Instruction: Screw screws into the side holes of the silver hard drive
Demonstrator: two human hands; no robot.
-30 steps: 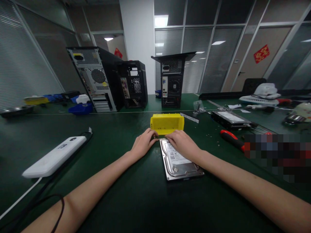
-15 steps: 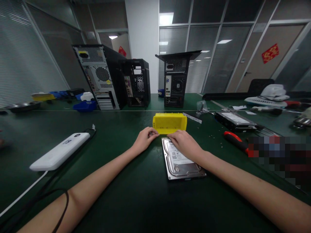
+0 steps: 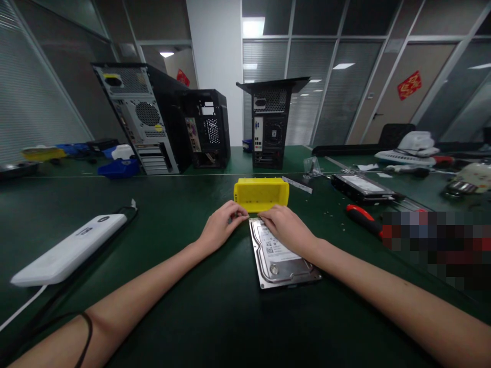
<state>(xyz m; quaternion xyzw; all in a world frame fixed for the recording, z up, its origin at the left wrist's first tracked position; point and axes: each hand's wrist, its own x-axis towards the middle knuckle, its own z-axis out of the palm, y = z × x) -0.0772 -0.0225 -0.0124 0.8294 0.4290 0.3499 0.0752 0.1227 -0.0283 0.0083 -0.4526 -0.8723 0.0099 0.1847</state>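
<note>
A silver hard drive [image 3: 274, 269] with a white label lies flat on the dark green table. My right hand [image 3: 289, 227] rests over its upper right part, thumb and fingers drawn together near its far edge. What those fingertips hold, if anything, is hidden. Just left of the drive's far corner is my left hand [image 3: 223, 226], its thumb and fingers bent into a pinch. Anything inside that pinch is too small to make out. Directly beyond both hands stands a yellow plastic bin [image 3: 262, 193], its hollow side facing me.
A white power bank [image 3: 72, 248] with cables lies left, one black cable crossing my left forearm. Red-black handled tool [image 3: 362, 219] and another hard drive [image 3: 362, 186] lie right. Computer cases [image 3: 270, 128] stand at the back, with a blue bin [image 3: 118, 167] at left.
The whole view has swung slightly to the right, so things sit further left in the picture. Both hands stay close to the drive and bin, with only slight finger movement.
</note>
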